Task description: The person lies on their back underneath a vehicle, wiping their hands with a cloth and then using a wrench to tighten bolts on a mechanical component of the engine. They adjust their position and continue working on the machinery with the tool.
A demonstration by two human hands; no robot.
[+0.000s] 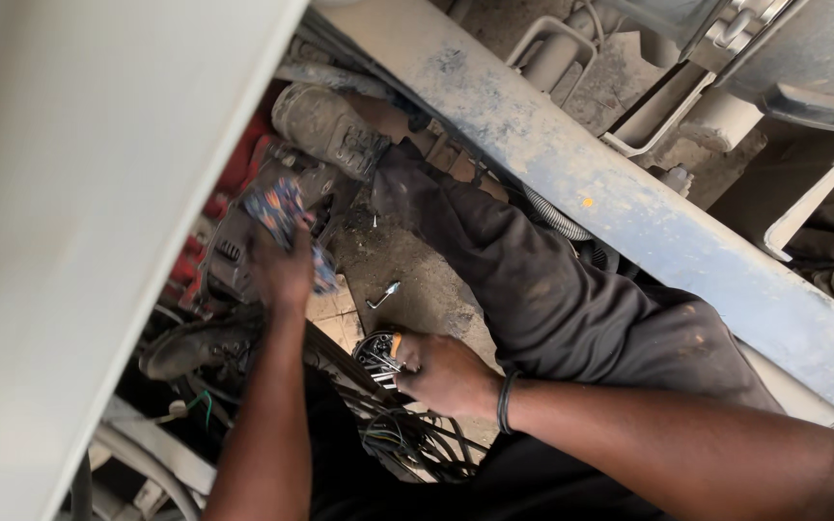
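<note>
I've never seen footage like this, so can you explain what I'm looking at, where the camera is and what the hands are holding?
The one picture comes from a camera worn on a person's head, looking down at their own bare hands. The left hand presses a patterned cloth against a grimy metal engine part. The right hand, with a dark band at the wrist, has its grip on a small tool with an orange tip at a round wound part. A small bent key lies on the dirty ground. Their leg in dark trousers stretches under a dusty blue beam.
</note>
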